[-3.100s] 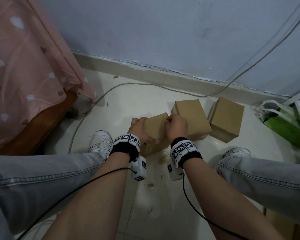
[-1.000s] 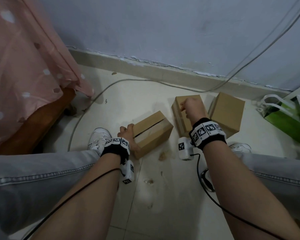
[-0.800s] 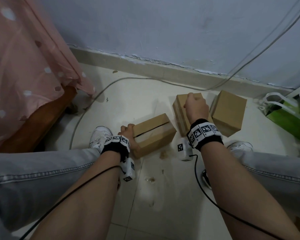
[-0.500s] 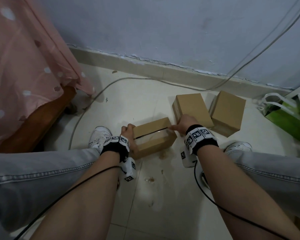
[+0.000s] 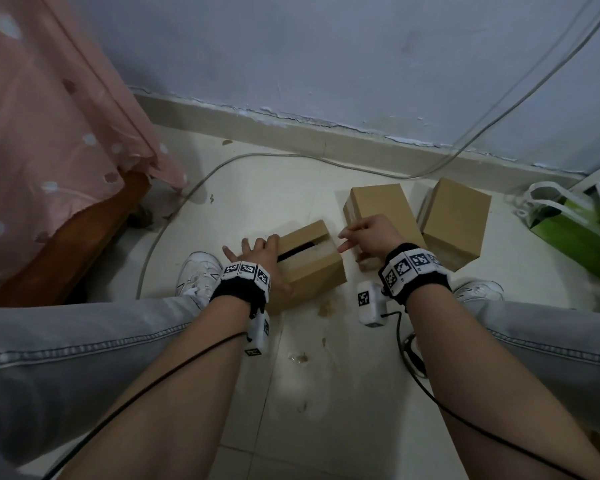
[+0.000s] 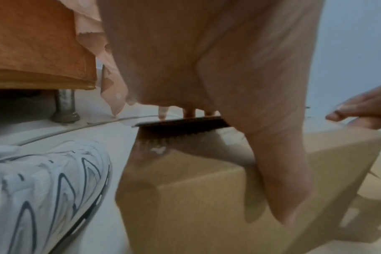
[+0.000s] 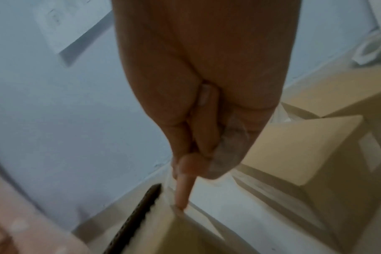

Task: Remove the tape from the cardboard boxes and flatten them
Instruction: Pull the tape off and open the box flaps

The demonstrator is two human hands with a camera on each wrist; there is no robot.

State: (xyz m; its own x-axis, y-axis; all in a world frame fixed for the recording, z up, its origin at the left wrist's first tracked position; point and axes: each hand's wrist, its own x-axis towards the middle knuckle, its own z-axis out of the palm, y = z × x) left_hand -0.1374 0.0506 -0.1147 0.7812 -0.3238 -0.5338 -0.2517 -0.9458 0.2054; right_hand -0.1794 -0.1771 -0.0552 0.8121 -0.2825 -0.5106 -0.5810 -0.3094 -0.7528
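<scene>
The near cardboard box [image 5: 312, 271] sits on the floor between my feet, its top flaps parted by a dark slit. My left hand [image 5: 257, 251] rests on its left end with fingers spread straight and the thumb down the near side [image 6: 283, 180]. My right hand [image 5: 361, 233] is at the box's right end. In the right wrist view its index fingertip [image 7: 180, 197] touches the top corner of the box [image 7: 196, 237], the other fingers are curled, and a crumpled bit of clear tape [image 7: 228, 146] seems held against the palm. Two closed boxes [image 5: 378, 202] [image 5: 458, 216] stand behind.
A bed under a pink dotted cloth [image 5: 49, 150] fills the left. A grey cable [image 5: 174, 230] curves over the floor to the wall. A green bag [image 5: 575, 230] lies at the right. My white shoes [image 5: 198, 275] [image 5: 478, 291] flank the box.
My right hand reached back to the middle box, then returned to the near box's right end. The left hand stayed on the left end and spread its fingers. The flap slit has widened.
</scene>
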